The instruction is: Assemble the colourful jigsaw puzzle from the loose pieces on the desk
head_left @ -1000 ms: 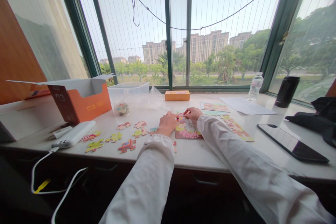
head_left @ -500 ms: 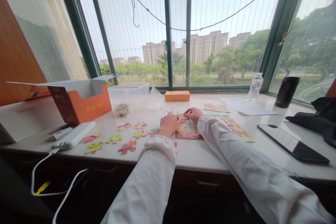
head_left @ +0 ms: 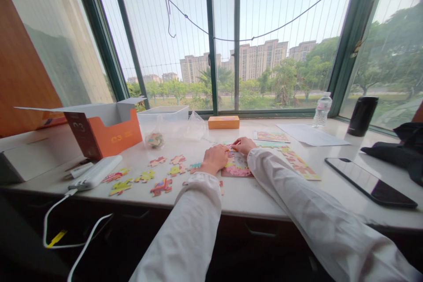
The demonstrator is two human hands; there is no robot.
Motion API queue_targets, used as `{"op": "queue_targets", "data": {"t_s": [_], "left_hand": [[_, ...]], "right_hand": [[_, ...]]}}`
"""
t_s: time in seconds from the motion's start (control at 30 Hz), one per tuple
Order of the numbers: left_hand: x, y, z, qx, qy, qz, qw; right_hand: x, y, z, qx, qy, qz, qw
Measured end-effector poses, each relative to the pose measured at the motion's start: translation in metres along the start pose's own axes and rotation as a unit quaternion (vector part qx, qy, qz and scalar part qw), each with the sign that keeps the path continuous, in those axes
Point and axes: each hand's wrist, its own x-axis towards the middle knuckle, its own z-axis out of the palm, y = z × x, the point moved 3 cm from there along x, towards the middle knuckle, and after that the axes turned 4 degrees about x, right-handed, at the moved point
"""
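A partly assembled jigsaw puzzle [head_left: 237, 171] lies on the white tabletop in front of me, with a pink part along its near edge. At its far left side my right hand [head_left: 244, 145] pinches a small puzzle piece [head_left: 230, 147] with red on it. My left hand [head_left: 215, 158] has its fingers closed at the left side of that same piece; the fingertips are partly hidden. To the left lie several loose pieces, among them a red one [head_left: 161, 187], a yellow-green one [head_left: 121, 186] and a pink one [head_left: 178, 159].
An open orange box [head_left: 117, 136], a clear plastic tub [head_left: 165, 114] and a bag of pieces [head_left: 154, 140] stand at the left. A white power bank [head_left: 95, 174] lies nearby. Rightward are a paper sheet [head_left: 312, 135], a phone [head_left: 370, 181], a water bottle [head_left: 321, 110] and a black cup [head_left: 362, 116].
Both hands stay at the same piece, with only a slight shift of the fingers. The whole view has moved slightly; the loose pieces lie as before.
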Motion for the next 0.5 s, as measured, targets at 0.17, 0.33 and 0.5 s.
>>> {"op": "queue_targets", "data": {"t_s": [0.17, 0.33, 0.5], "left_hand": [[0.0012, 0.0010, 0.0014, 0.010, -0.001, 0.007, 1.000], [0.0014, 0.0023, 0.0022, 0.015, -0.004, 0.024, 1.000], [0.0017, 0.0041, 0.0002, 0.019, -0.013, 0.019, 1.000]], "right_hand": [[0.0030, 0.0003, 0.0000, -0.006, -0.006, -0.001, 1.000], [0.0048, 0.0016, -0.0017, -0.007, -0.007, 0.003, 1.000], [0.0022, 0.0007, -0.0024, -0.003, 0.005, 0.000, 1.000]]}}
